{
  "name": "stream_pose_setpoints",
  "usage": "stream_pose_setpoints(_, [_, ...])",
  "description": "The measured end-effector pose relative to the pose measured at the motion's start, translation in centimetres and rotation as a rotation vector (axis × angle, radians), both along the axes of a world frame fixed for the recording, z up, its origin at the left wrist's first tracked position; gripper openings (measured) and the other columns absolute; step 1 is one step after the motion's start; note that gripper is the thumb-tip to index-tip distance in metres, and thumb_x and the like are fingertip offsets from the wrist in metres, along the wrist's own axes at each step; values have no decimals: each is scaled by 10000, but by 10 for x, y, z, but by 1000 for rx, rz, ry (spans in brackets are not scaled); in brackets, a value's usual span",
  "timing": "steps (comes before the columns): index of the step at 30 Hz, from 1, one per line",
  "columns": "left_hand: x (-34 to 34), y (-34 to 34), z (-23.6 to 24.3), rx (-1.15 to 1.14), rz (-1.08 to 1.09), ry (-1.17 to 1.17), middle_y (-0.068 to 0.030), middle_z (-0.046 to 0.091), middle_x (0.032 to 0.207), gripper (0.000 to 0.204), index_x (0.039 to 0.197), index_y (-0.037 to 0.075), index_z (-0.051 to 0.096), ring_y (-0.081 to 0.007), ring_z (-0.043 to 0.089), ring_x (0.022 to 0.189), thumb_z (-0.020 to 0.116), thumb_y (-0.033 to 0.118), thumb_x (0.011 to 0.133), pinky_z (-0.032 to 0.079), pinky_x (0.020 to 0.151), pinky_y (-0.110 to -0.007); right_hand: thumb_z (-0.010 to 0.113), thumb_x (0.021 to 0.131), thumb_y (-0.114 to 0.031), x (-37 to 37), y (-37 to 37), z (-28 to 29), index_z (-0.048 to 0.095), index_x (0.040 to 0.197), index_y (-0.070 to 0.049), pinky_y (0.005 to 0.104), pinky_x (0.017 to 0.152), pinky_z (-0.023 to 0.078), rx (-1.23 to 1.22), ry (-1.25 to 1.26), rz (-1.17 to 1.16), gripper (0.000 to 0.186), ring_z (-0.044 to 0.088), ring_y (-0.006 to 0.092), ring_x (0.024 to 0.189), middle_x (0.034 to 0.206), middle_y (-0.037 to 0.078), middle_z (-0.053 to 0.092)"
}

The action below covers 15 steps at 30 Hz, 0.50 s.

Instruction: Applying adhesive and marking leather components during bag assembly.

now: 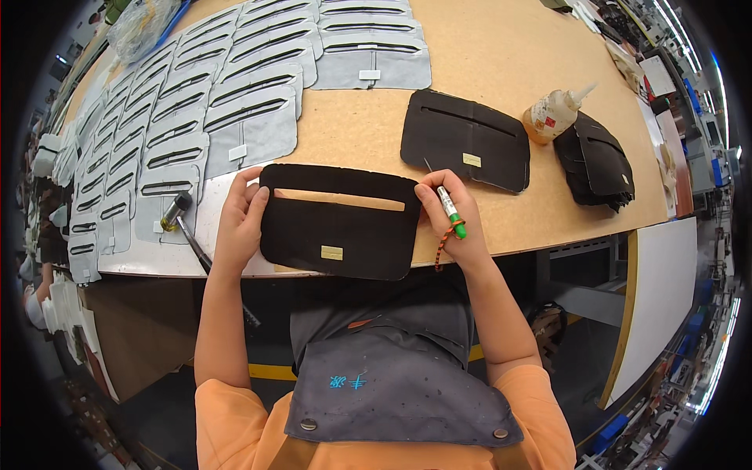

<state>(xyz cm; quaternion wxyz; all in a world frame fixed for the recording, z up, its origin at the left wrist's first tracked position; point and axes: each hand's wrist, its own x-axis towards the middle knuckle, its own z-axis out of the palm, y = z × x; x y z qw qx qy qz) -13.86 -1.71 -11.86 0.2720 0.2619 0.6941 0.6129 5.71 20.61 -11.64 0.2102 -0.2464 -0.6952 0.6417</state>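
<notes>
A black rounded panel (345, 231) with a long slot and a small pale label is held up at the table's near edge. Through the slot the tan tabletop shows. My left hand (244, 215) pinches the panel's left edge between thumb and fingers. At the upper right corner, my right hand (454, 215) grips the same panel. Tucked in that hand is a slim pen-like tool (448, 204) with a pale-and-green handle, a thin point and an orange-black cord. Beyond it lies another black slotted panel (462, 137), flat on the table.
Rows of overlapping grey slotted panels (254, 102) cover the table's left. A small hammer (182, 215) with a yellowish face lies by my left hand. At right stand a nozzled plastic bottle (552, 116) and a stack of black panels (599, 168). A white board (654, 305) stands below.
</notes>
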Motion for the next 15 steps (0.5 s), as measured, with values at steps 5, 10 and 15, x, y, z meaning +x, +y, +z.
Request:
stream_pose_setpoints(5, [-3, 2, 0, 2, -25, -28, -36, 617, 957, 291, 1258, 22, 406, -69, 552, 906, 445, 118, 987, 417, 824, -204, 568, 931, -136, -3, -3, -2, 538, 888, -46, 186, 516, 372, 150, -20, -46, 103, 432, 20, 578, 668, -43, 477])
stream_pose_setpoints(10, [-2, 1, 2, 9, -39, -44, -41, 612, 980, 265, 1236, 30, 415, -76, 551, 916, 435, 127, 991, 414, 838, -214, 560, 938, -125, -6, -6, -2, 527, 889, -31, 216, 460, 349, 197, -15, -72, 111, 429, 52, 499, 617, 2, 493])
stream_pose_setpoints(15, [0, 5, -1, 73, 6, -63, -43, 603, 925, 228, 1203, 21, 428, -71, 542, 848, 422, 85, 985, 429, 766, -201, 566, 934, -125, -7, -5, -8, 531, 878, -30, 217, 460, 358, 232, 2, -98, 115, 442, 47, 507, 621, -4, 497])
